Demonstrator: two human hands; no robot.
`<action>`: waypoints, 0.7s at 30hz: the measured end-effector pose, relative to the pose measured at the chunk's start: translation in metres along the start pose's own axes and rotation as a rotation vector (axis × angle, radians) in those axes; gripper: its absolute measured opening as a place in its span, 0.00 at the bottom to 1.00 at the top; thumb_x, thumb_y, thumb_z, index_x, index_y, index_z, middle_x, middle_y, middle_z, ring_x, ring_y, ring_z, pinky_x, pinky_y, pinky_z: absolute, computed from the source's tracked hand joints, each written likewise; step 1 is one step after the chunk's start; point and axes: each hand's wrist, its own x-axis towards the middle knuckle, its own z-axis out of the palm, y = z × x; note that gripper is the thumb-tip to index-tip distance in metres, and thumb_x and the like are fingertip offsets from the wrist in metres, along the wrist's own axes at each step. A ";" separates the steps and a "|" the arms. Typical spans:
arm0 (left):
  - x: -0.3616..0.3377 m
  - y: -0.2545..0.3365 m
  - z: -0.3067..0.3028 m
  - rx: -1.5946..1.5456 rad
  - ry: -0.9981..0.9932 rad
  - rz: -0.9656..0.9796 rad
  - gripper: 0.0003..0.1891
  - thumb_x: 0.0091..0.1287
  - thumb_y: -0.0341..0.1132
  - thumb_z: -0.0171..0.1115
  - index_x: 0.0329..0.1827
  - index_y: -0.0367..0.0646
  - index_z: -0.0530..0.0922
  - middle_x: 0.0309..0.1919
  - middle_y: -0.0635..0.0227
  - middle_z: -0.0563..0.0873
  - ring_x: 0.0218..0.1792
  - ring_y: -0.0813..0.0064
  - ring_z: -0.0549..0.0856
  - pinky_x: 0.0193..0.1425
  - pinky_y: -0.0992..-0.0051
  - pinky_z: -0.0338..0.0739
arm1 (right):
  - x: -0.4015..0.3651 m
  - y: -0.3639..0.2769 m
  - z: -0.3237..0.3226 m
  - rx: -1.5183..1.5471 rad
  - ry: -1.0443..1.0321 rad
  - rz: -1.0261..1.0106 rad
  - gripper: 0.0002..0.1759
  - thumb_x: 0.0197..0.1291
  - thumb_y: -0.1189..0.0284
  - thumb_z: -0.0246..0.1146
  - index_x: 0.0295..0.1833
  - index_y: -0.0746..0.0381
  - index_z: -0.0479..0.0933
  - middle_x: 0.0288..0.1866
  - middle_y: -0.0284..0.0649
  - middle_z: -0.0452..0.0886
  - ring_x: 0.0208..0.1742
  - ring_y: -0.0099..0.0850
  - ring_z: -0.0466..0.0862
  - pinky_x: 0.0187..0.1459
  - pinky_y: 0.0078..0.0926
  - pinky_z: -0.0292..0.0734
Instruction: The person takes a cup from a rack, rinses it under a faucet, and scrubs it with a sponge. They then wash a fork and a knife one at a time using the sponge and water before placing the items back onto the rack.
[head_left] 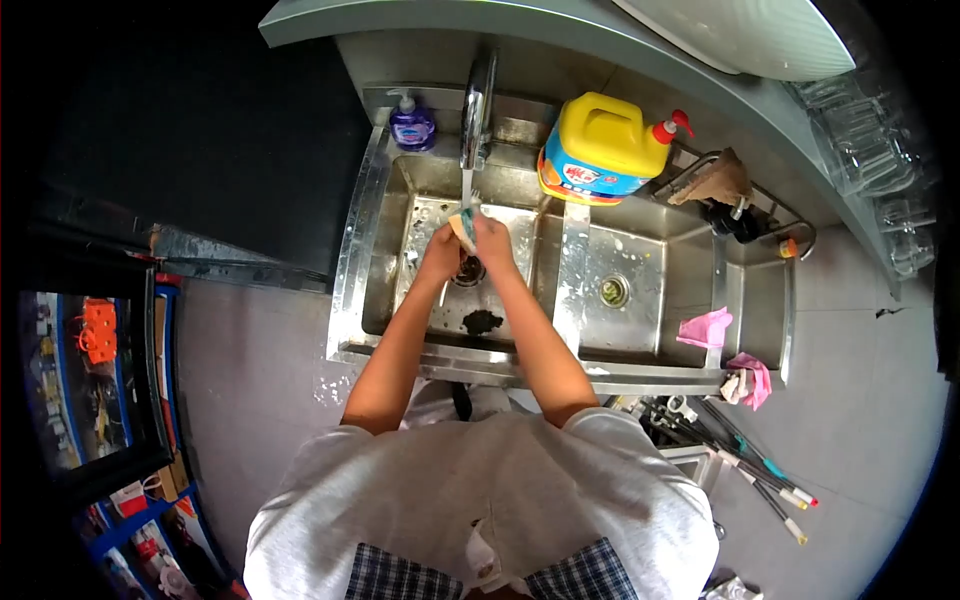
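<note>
1. Sponge (461, 232), pale yellow and green: between both hands, beneath the faucet (479, 110), over the left basin (390, 235)
2. Left hand (439, 256): fingers curled closed, gripping the sponge's near side
3. Right hand (491, 243): fingers bent closed on the sponge's other side; exact fingertip placement cannot be told
4. Purple soap bottle (412, 129): upright, left of the faucet
5. Yellow jug (603, 145), red pump: right of the faucet
6. Pink cloth (705, 328): draped over the right divider
</note>
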 end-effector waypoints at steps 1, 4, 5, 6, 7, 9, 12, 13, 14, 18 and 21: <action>-0.004 0.005 0.000 -0.027 -0.019 0.041 0.11 0.67 0.28 0.42 0.37 0.39 0.76 0.22 0.72 0.78 0.21 0.83 0.72 0.24 0.79 0.66 | 0.000 -0.004 -0.004 0.265 -0.204 0.172 0.21 0.63 0.58 0.55 0.43 0.68 0.77 0.36 0.38 0.79 0.39 0.28 0.76 0.41 0.28 0.70; 0.001 0.008 -0.002 0.028 -0.076 -0.073 0.11 0.67 0.27 0.42 0.36 0.39 0.77 0.25 0.72 0.79 0.22 0.84 0.73 0.24 0.79 0.67 | -0.005 -0.009 -0.007 0.438 -0.217 0.074 0.19 0.65 0.61 0.53 0.42 0.69 0.78 0.34 0.37 0.81 0.32 0.23 0.77 0.36 0.21 0.70; 0.002 0.011 0.000 0.085 -0.050 -0.098 0.09 0.63 0.27 0.47 0.35 0.38 0.77 0.28 0.64 0.82 0.26 0.73 0.80 0.30 0.74 0.72 | 0.000 -0.002 -0.005 0.326 -0.182 0.026 0.14 0.65 0.68 0.53 0.43 0.68 0.78 0.33 0.38 0.81 0.34 0.23 0.77 0.37 0.20 0.71; 0.015 -0.005 0.000 0.177 -0.027 -0.010 0.08 0.62 0.27 0.49 0.36 0.38 0.77 0.29 0.61 0.83 0.29 0.68 0.80 0.32 0.72 0.73 | 0.005 0.001 -0.003 0.258 -0.126 -0.046 0.13 0.64 0.71 0.53 0.42 0.69 0.78 0.32 0.37 0.81 0.33 0.22 0.77 0.35 0.20 0.71; 0.036 -0.038 -0.002 0.270 -0.004 0.077 0.07 0.60 0.28 0.51 0.37 0.37 0.77 0.31 0.57 0.83 0.32 0.62 0.81 0.35 0.69 0.74 | 0.009 0.004 0.000 0.191 -0.069 -0.116 0.12 0.63 0.73 0.52 0.40 0.69 0.78 0.31 0.36 0.81 0.31 0.22 0.77 0.34 0.20 0.71; 0.039 -0.049 -0.001 0.302 0.038 0.087 0.08 0.57 0.28 0.54 0.38 0.37 0.77 0.34 0.52 0.82 0.39 0.54 0.80 0.42 0.65 0.74 | 0.011 0.010 0.010 0.244 0.022 -0.198 0.10 0.59 0.79 0.51 0.38 0.69 0.78 0.30 0.36 0.80 0.29 0.21 0.77 0.31 0.21 0.71; 0.053 -0.078 -0.001 0.200 0.105 0.147 0.09 0.56 0.29 0.55 0.38 0.37 0.77 0.34 0.50 0.82 0.39 0.52 0.81 0.42 0.65 0.74 | 0.025 0.021 0.020 0.238 0.070 -0.147 0.10 0.58 0.78 0.52 0.38 0.69 0.78 0.31 0.37 0.80 0.29 0.21 0.76 0.30 0.22 0.71; 0.053 -0.083 -0.002 0.150 0.122 0.182 0.08 0.56 0.29 0.54 0.38 0.37 0.77 0.32 0.51 0.82 0.35 0.54 0.81 0.41 0.66 0.74 | 0.028 0.020 0.024 0.291 0.101 -0.207 0.09 0.57 0.77 0.55 0.38 0.70 0.78 0.29 0.37 0.80 0.29 0.20 0.76 0.29 0.22 0.70; 0.042 -0.068 -0.001 0.155 0.120 0.144 0.08 0.57 0.29 0.53 0.37 0.36 0.77 0.30 0.52 0.82 0.33 0.56 0.81 0.39 0.66 0.73 | 0.028 0.015 0.026 0.269 0.100 -0.191 0.08 0.57 0.78 0.55 0.38 0.69 0.78 0.30 0.38 0.80 0.30 0.21 0.76 0.31 0.23 0.71; 0.013 -0.051 -0.003 0.199 0.026 0.002 0.07 0.60 0.30 0.50 0.29 0.38 0.76 0.19 0.65 0.77 0.22 0.74 0.75 0.28 0.72 0.69 | 0.046 0.012 0.012 0.120 0.320 -0.100 0.11 0.57 0.69 0.63 0.36 0.68 0.78 0.28 0.36 0.79 0.29 0.23 0.74 0.33 0.22 0.71; -0.038 -0.038 0.007 -0.041 -0.204 -0.182 0.09 0.68 0.32 0.47 0.29 0.45 0.72 0.18 0.76 0.70 0.15 0.84 0.63 0.19 0.80 0.54 | 0.076 0.006 -0.051 0.213 0.451 -0.116 0.13 0.58 0.67 0.62 0.30 0.67 0.74 0.25 0.32 0.76 0.25 0.22 0.70 0.31 0.21 0.69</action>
